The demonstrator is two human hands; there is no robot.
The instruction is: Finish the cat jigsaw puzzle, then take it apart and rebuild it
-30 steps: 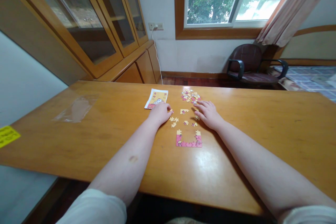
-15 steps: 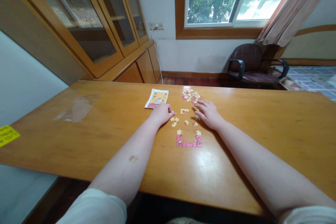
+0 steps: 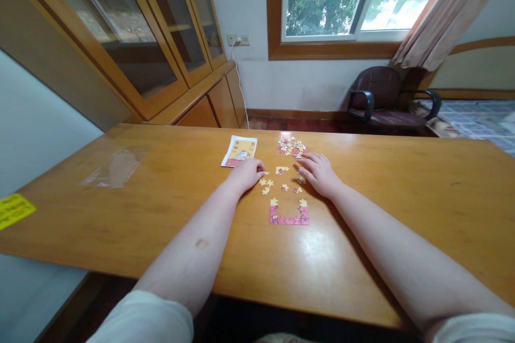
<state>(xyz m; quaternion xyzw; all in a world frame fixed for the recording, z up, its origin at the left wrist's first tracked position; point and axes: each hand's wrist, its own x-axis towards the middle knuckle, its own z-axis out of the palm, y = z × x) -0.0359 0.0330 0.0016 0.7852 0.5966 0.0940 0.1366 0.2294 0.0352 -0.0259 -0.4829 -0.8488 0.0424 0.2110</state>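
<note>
My left hand (image 3: 249, 173) is closed in a pinch on a small yellow puzzle piece (image 3: 266, 173), just beside the picture sheet (image 3: 235, 146). Below its fingertips lie several loose yellow pieces (image 3: 266, 187). My right hand (image 3: 318, 172) rests on the table with fingers apart, partly covering a piece (image 3: 301, 178) near its thumb. Between the hands is a joined yellow corner section (image 3: 281, 170). Nearer to me sits a U-shaped border of joined pink and yellow pieces (image 3: 288, 221). The heap of mixed pieces (image 3: 290, 146) lies just beyond my right fingertips.
The wooden table (image 3: 169, 198) carries a clear plastic bag (image 3: 117, 167) on the left and a yellow label (image 3: 15, 211) at its left edge. A glass-doored cabinet (image 3: 177, 32) stands behind left. A chair (image 3: 378, 96) is beyond the far edge.
My left fingers have shifted slightly with the small piece, which now shows at their tips. My right hand and the joined sections stay in place.
</note>
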